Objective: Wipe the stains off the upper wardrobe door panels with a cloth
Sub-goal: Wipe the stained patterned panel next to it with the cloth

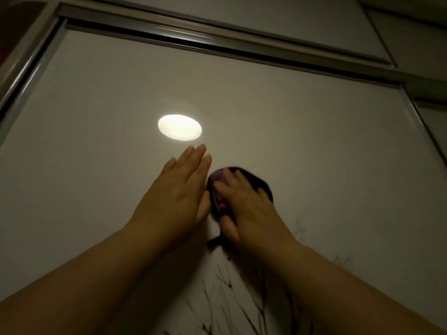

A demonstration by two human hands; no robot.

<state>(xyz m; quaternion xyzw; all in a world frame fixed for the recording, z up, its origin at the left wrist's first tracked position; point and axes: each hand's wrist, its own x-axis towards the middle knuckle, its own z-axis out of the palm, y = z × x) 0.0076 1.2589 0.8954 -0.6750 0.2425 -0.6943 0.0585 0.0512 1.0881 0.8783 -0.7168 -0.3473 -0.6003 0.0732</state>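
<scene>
We look up at a pale wardrobe door panel (326, 153), edged by a metal frame (26, 78) on the left and a dark top rail (183, 38) above it. Beyond the rail, at the top right, we see further pale upper panels (302, 22). A bright oval patch of light (179, 127) sits on the door panel a little left of the middle.

Both bare forearms reach up from the bottom of the view. The left hand (180, 189) lies flat against the panel just below the light patch. Its fingers (198, 155) are straight and pressed together, and the thumb is tucked at the hand's right edge. It holds nothing.

Just beside it, the right hand (246, 206) grips a dark cloth (263, 187) and presses it against the panel. The cloth shows a purple fold on the side that faces the left hand. The right fingers curl over the top of the cloth and the thumb lies along its lower edge. This hand is blurred, so we cannot tell whether the fingers are spread or close together. A dark corner of the cloth pokes out below the thumb. The cloth's purple edge lies just beside the left hand, and we cannot tell whether they touch.

Below the hands, a faint pattern of thin dark branches (242, 303) runs across the lower part of the panel between the two forearms.
</scene>
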